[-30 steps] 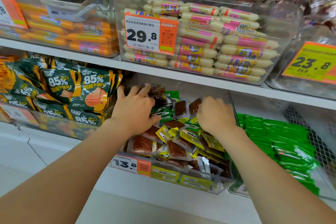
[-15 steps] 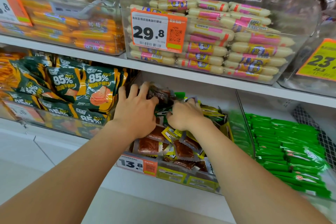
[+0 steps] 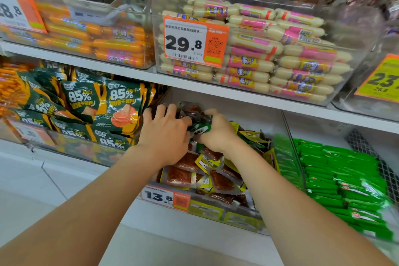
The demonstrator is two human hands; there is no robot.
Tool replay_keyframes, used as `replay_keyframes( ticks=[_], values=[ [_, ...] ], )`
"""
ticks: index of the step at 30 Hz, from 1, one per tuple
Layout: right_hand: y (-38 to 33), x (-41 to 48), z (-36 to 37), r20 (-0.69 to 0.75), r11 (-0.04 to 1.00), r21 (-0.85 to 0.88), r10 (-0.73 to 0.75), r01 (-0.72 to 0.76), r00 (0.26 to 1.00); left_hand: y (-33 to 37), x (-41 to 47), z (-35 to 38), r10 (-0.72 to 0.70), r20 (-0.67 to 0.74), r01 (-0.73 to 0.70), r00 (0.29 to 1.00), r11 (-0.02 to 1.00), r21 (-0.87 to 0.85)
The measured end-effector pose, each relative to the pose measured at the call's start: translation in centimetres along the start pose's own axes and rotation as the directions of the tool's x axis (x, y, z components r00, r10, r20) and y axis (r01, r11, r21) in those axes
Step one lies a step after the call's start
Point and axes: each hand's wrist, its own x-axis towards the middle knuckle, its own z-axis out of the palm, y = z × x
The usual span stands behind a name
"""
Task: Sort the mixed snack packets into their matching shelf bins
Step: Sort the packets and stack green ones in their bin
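A white shelf board [image 3: 216, 90] runs across, with two clear hard-plastic tubs standing on it. The right tub [image 3: 362, 54] holds smooth, pale, tube-shaped sausages [image 3: 302, 65] stacked lying flat. The left tub [image 3: 133, 6] holds glossy orange sausages [image 3: 116, 44].

Under the board, at the left end, stand crinkly dark green bags [image 3: 121, 103] printed "85%". At the right end lie flat bright green sticks [image 3: 345, 179] in rows, behind a thin clear divider [image 3: 289, 157].

Between them sits the clear middle bin [image 3: 216, 211], its low front wall towards the viewer. It is heaped with small square mixed packets [image 3: 181, 177]: see-through ones with reddish-brown filling and saw-tooth edges, and yellow ones.

Both hands meet at the bin's back edge, just under the board, with little room above them. The left hand [image 3: 166, 136] lies with fingers spread on the pile; whether it grips cannot be told. The right hand [image 3: 218, 134] is curled tightly round a bunch of packets, a green packet [image 3: 200, 129] sticking out.

An orange tag [image 3: 164, 197] at the front left corner reads 13.8.
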Motion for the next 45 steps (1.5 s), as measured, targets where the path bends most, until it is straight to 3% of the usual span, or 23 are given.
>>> replay_keyframes(
  ticks=[5, 8, 10, 12, 15, 17, 18, 19, 20, 21, 23, 25, 30, 32, 36, 40, 42, 43, 45],
  values=[
    [0.3, -1.9, -3.0, -0.073, 0.957, 0.287, -0.016, 0.036, 0.997, 0.1, 0.2, -0.3, -0.038, -0.006, 0.037, 0.999, 0.991, -0.126],
    [0.6, -3.9, -5.0, -0.126, 0.924, 0.376, -0.029, 0.074, 0.992, 0.3, 0.2, -1.1, -0.033, -0.048, 0.016, 0.998, 0.948, -0.318],
    [1.1, -5.7, -5.8, -0.054, 0.895, 0.441, -0.041, 0.061, 0.998, 0.7, -0.2, -2.2, 0.018, -0.037, -0.035, 0.999, 0.84, -0.542],
    [1.7, -7.0, -6.0, 0.062, 0.876, 0.481, -0.079, 0.039, 0.995, 1.3, -0.6, -3.0, 0.118, -0.043, -0.11, 0.992, 0.651, -0.751],
    [1.5, -7.9, -6.3, 0.17, 0.77, 0.638, -0.114, -0.021, 0.979, 2.3, -1.0, -3.1, 0.168, -0.051, -0.12, 0.985, 0.434, -0.893],
    [1.4, -8.1, -7.1, 0.215, 0.67, 0.738, -0.12, -0.081, 0.969, 2.5, -1.1, -2.9, 0.103, -0.019, -0.058, 0.994, 0.391, -0.919],
    [1.5, -8.1, -7.7, 0.177, 0.736, 0.675, -0.101, -0.046, 0.979, 2.5, -1.1, -2.9, 0.066, -0.02, -0.046, 0.998, 0.421, -0.906],
    [1.9, -8.0, -8.3, 0.091, 0.871, 0.492, -0.069, 0.016, 0.993, 2.5, -1.2, -2.8, 0.033, -0.035, -0.047, 0.999, 0.487, -0.872],
    [2.4, -7.9, -8.7, -0.026, 0.972, 0.229, -0.056, 0.061, 0.998, 2.4, -1.2, -2.7, 0.004, -0.056, -0.048, 0.998, 0.57, -0.821],
    [3.0, -7.8, -9.0, -0.119, 0.997, -0.021, -0.074, 0.072, 0.99, 2.4, -1.4, -2.6, -0.017, -0.074, -0.046, 0.997, 0.641, -0.766],
    [4.1, -7.3, -9.0, -0.141, 0.954, -0.298, -0.087, 0.041, 0.986, 2.6, -1.5, -2.5, -0.026, -0.092, -0.046, 0.995, 0.717, -0.695],
    [4.4, -7.3, -8.3, -0.041, 0.885, -0.464, -0.07, 0.043, 0.997, 2.9, -1.6, -2.1, -0.009, -0.084, -0.048, 0.996, 0.761, -0.647],
    [3.9, -6.8, -7.7, 0.116, 0.704, -0.703, -0.03, 0.103, 0.993, 2.8, -1.1, -1.0, 0.038, -0.047, -0.057, 0.998, 0.826, -0.56],
    [4.1, -6.4, -7.7, 0.114, 0.707, -0.702, -0.007, 0.086, 0.993, 2.9, -0.9, -1.0, 0.024, -0.035, -0.039, 0.999, 0.817, -0.575],
    [4.2, -7.1, -8.2, -0.097, 0.819, -0.57, -0.141, 0.061, 0.985, 3.4, -0.8, -1.6, -0.017, -0.018, 0.001, 1.0, 0.736, -0.677],
    [3.8, -9.3, -9.2, -0.339, 0.979, -0.173, -0.164, 0.11, 0.926, 3.7, -1.2, -2.7, -0.029, 0.017, 0.032, 0.999, 0.622, -0.783],
    [3.1, -10.6, -9.0, -0.266, 0.963, 0.23, -0.072, 0.136, 0.961, 4.1, -1.5, -3.3, -0.029, 0.101, 0.103, 0.994, 0.473, -0.875],
    [2.7, -11.2, -8.5, -0.202, 0.922, 0.372, -0.03, 0.105, 0.979, 4.4, -1.7, -3.6, -0.027, 0.155, 0.155, 0.987, 0.347, -0.925],
    [2.7, -11.4, -7.4, -0.208, 0.926, 0.37, 0.006, 0.073, 0.978, 5.0, -2.1, -4.2, -0.01, 0.254, 0.254, 0.967, 0.08, -0.964]
  ],
)
